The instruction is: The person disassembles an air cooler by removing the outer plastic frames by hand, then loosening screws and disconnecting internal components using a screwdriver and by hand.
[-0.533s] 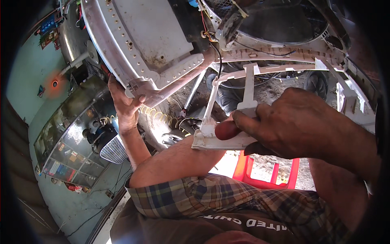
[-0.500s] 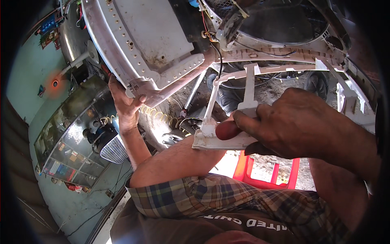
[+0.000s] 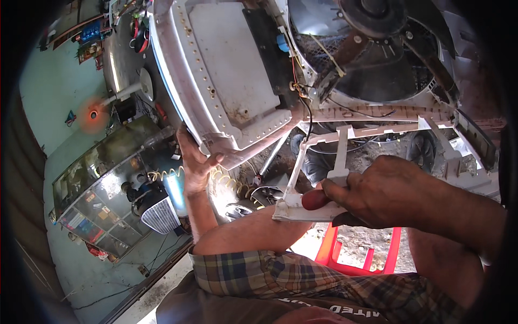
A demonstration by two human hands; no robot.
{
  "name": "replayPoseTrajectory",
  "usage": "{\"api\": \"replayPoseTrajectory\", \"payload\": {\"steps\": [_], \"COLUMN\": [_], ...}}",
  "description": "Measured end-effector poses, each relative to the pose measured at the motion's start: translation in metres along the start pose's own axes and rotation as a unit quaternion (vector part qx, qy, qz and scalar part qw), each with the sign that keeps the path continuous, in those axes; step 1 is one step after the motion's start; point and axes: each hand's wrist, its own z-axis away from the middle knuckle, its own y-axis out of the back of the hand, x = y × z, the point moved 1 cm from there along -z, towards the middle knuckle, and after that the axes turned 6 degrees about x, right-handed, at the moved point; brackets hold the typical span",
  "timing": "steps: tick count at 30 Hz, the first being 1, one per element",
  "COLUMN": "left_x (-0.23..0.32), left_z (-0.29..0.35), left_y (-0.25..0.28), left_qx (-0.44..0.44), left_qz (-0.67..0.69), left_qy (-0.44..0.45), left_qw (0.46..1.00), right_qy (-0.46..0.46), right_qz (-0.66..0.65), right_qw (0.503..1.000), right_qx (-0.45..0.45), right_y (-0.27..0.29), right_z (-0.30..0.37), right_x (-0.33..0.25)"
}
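My left hand [image 3: 195, 164] is closed on the lower corner of a large dirty white casing [image 3: 189, 59], thumb in front and fingers behind its edge. The casing has a row of small round holes and a flat panel. My right hand [image 3: 388, 191] is closed around the near bar of a white plastic frame [image 3: 291, 211] with upright struts. A reddish rounded thing [image 3: 315, 200] shows at its fingertips; what it is I cannot make out. Beyond the frame sits a dark fan [image 3: 377, 59] in a round opening, joined to the casing by thin wires.
A red plastic stool [image 3: 327, 245] stands below the frame. To the left are a glass display case [image 3: 102, 205], a coiled yellow hose [image 3: 229, 181] and a spinning wall fan [image 3: 93, 114] with an orange glow. A dark cable [image 3: 309, 116] hangs by the frame's corner.
The whole view has shifted, so everything sits further right and lower. More of the dark fan shows at the top. Both hands keep their grips on the casing and the frame.
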Motion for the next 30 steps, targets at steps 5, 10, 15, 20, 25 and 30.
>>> {"api": "replayPoseTrajectory", "payload": {"steps": [5,10,15,20,25,30], "left_x": [0.0016,0.0037,0.0072,0.0041,0.0057,0.0027], "left_z": [-0.0013,0.0009,0.0022,0.0023,0.0015,-0.0007], "left_y": [0.001,-0.0029,-0.0069,0.0001,-0.0049,-0.0058], "left_qx": [0.007,0.011,0.012,0.016,0.017,0.018], "left_qz": [0.006,0.013,0.016,-0.002,0.011,0.001], "left_qy": [-0.018,-0.008,0.003,-0.005,-0.008,-0.008], "left_qw": [1.0,1.0,1.0,1.0,1.0,1.0], "right_qy": [0.01,0.016,0.034,0.048,0.025,0.013], "right_qz": [0.004,0.004,-0.006,0.016,-0.001,-0.062], "right_qw": [1.0,1.0,0.998,0.998,1.0,0.998], "right_qx": [0.009,0.027,0.049,0.042,0.015,0.018], "right_y": [-0.0014,-0.0003,-0.002,-0.0032,0.0004,0.0001], "right_z": [0.0008,0.0031,0.0055,0.0046,0.0031,0.0035], "right_x": [0.0005,-0.0006,0.0016,0.0011,0.0004,0.0053]}}
